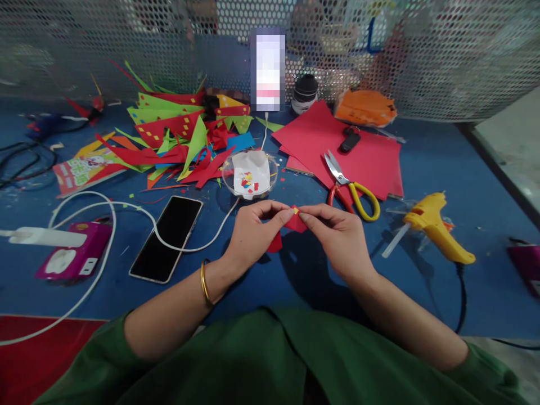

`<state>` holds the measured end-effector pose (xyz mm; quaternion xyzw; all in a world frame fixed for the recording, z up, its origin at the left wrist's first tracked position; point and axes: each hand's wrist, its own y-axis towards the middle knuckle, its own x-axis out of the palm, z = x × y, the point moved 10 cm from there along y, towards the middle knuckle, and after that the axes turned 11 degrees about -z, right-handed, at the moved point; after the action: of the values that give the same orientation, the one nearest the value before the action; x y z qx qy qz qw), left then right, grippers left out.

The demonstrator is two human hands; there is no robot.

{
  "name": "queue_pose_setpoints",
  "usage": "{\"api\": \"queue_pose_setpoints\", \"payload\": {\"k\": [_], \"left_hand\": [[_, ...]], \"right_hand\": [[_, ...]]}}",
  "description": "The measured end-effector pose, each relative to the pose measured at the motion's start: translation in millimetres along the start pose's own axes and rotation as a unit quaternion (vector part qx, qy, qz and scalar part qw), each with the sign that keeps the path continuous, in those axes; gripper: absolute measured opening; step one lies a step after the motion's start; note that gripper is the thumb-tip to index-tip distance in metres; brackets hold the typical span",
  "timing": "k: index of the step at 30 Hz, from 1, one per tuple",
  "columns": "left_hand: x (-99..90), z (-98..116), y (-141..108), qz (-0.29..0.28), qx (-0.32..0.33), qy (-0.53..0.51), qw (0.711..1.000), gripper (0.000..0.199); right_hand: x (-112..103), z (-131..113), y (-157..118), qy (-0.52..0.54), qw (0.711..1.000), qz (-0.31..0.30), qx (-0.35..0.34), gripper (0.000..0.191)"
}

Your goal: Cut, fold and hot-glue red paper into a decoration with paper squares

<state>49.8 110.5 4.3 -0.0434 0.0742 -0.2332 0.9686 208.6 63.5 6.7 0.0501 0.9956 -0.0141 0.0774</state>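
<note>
Just in front of my body, a small folded piece of red paper (296, 224) is pinched between both hands, with a tiny yellow square (296, 211) at its top edge. My left hand (258, 228) is closed on the paper's left side, thumb against forefinger, and a red part (275, 243) hangs below it. From the right, my right hand (337, 233) grips the same paper with its thumb and forefinger. Beyond my hands stands a clear round dish (272, 179) with white paper and small coloured bits in it.
Scissors (358, 194) lie on red sheets (379, 163), with a yellow glue gun (439, 225) farther right. A black phone (169, 239), white cable (113, 242) and purple box (80, 253) are left. Coloured paper scraps (177, 135) pile up behind; a perforated screen (126, 50) borders the table.
</note>
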Motion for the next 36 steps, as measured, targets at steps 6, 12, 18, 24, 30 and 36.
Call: {"api": "queue_pose_setpoints", "payload": {"k": [6, 12, 18, 24, 30, 36], "left_hand": [[1.2, -1, -1, -0.004, -0.021, -0.003, 1.000, 0.021], [8.7, -4, 0, -0.046, -0.039, -0.037, 0.997, 0.021], [11.2, -12, 0, -0.051, -0.073, -0.113, 0.990, 0.019], [3.8, -13, -1, -0.021, -0.091, -0.143, 0.985, 0.012], [2.4, -13, -1, -0.014, -0.094, -0.141, 0.985, 0.008], [4.2, -13, -1, -0.012, -0.097, -0.145, 0.985, 0.008]], "right_hand": [[-1, 4, 1, 0.010, 1.000, 0.008, 0.024, 0.012], [-7, 9, 0, 0.045, 0.998, 0.035, 0.037, 0.013], [-5, -19, 0, -0.084, 0.996, 0.019, -0.039, 0.017], [-81, -94, -38, -0.480, 0.850, 0.174, -0.130, 0.037], [-199, -11, -52, -0.709, 0.649, 0.062, 0.268, 0.049], [-212, 34, -52, -0.715, 0.637, 0.001, 0.290, 0.039]]}}
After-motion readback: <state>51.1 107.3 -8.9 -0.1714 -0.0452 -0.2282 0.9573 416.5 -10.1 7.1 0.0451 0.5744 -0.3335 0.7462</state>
